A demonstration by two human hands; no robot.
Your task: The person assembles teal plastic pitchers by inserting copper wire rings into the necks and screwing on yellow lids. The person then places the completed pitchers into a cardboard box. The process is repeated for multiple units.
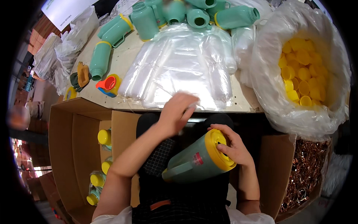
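While the right hand (235,146) is pinching its yellow lid (220,161), the green flask (203,152) is slanting over the near lap (153,158). The left hand (176,112), loosely bent, is hanging at the clear bags' (179,67) near edge.

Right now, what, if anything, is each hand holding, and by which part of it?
The right hand holds the green jug by its yellow lid. The left hand, blurred, holds nothing visible.

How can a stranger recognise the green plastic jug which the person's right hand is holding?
Find the pale flat worktop, then look below it to the person's lap. There, the right hand grips the broad yellow end of the tilted green plastic jug. Unlike the green jugs above, it is held and shows a red label.
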